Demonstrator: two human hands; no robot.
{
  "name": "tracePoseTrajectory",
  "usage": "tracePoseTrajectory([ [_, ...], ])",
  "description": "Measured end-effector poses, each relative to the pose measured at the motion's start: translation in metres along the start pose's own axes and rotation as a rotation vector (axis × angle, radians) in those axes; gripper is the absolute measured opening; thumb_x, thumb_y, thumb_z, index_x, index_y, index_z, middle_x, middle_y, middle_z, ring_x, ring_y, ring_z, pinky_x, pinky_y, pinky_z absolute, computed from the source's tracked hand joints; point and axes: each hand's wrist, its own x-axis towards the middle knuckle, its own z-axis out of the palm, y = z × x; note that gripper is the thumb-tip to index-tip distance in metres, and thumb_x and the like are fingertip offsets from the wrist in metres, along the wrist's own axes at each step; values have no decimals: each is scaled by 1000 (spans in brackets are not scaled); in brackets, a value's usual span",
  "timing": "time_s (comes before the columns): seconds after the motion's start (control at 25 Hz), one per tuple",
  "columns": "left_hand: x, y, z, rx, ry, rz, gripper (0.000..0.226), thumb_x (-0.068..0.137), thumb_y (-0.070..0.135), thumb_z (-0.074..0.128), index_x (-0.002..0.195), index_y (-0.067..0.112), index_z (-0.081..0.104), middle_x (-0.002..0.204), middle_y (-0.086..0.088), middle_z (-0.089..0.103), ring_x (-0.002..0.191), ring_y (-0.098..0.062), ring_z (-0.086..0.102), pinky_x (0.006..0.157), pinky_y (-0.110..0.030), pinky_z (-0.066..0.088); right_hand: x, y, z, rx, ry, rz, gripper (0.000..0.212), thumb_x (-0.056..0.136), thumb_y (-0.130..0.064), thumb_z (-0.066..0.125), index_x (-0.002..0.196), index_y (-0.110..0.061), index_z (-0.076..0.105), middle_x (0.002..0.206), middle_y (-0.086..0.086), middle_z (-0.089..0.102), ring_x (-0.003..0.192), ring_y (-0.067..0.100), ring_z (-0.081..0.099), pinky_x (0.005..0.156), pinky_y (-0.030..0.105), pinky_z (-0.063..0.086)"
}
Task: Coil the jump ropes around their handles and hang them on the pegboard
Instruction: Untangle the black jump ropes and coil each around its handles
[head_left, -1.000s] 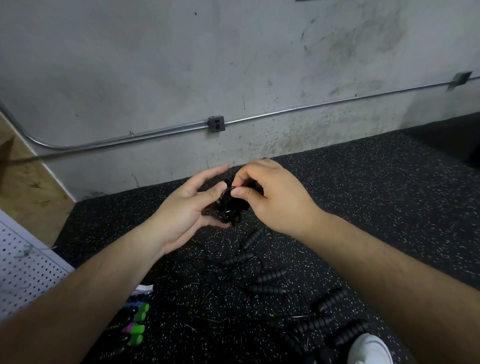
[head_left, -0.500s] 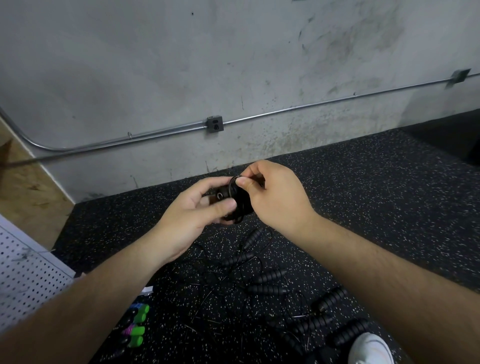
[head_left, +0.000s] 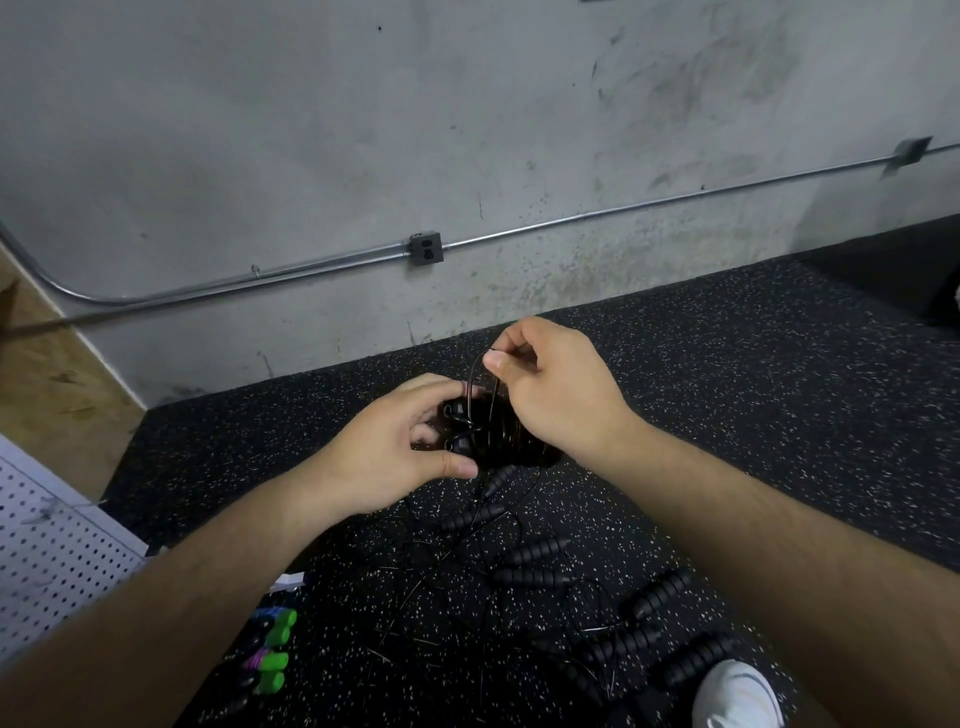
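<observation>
While winding, keep the cord taut

Because the thin cord (head_left: 470, 376) springs loose easily, each turn should, I judge, lie snug beside the last on the paired handles (head_left: 462, 441); the left hand (head_left: 384, 462), fingers curled, grips those handles at frame centre; the right hand (head_left: 558, 395), at 1 o'clock of it, pinches the cord between thumb and forefinger; more jump ropes (head_left: 535, 564) lie at 6 o'clock, the pegboard (head_left: 47, 545) at 8.

Rough concrete, speckled rubber, ribbed foam

The wall (head_left: 311, 130) is stained matt concrete; the floor (head_left: 727, 389) is white-flecked black rubber; the loose handles (head_left: 535, 552) are ribbed matt foam; the conduit (head_left: 623, 210) is dull metal.
</observation>
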Motion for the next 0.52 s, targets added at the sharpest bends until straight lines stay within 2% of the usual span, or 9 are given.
tracePoseTrajectory([
  [0.08, -1, -4, 1, -13, -2, 0, 66, 74, 11, 87, 133, 23, 62, 122, 2, 57, 111, -24, 65, 92, -36, 56, 3, 2, -5, 54, -4, 30, 9, 95, -30, 66, 86, -29, 64, 82, -11, 67, 75, 9, 66, 77, 36, 56],
  [0.24, -4, -4, 9, -28, -94, -27, 60, 79, -7, 79, 132, 15, 62, 120, -4, 62, 104, -13, 67, 88, -19, 52, 2, 4, -5, 9, -42, 39, 11, 93, -32, 69, 83, -28, 67, 80, -10, 68, 66, 6, 63, 74, 37, 57],
  [0.4, -5, -8, 4, -232, 18, -107, 71, 72, 1, 80, 136, 15, 54, 122, -9, 72, 112, -24, 70, 97, -29, 54, 7, 1, -4, 209, -4, 76, 6, 91, -31, 72, 91, -26, 73, 83, -11, 72, 68, 5, 71, 78, 34, 60],
  [0.52, -5, -11, -7, -243, 131, -78, 69, 68, 7, 81, 132, 13, 54, 127, -8, 69, 117, -21, 67, 101, -31, 52, 7, 6, -4, 54, -40, -62, 15, 93, -37, 69, 104, -29, 76, 93, -18, 72, 85, -2, 66, 87, 30, 56],
])
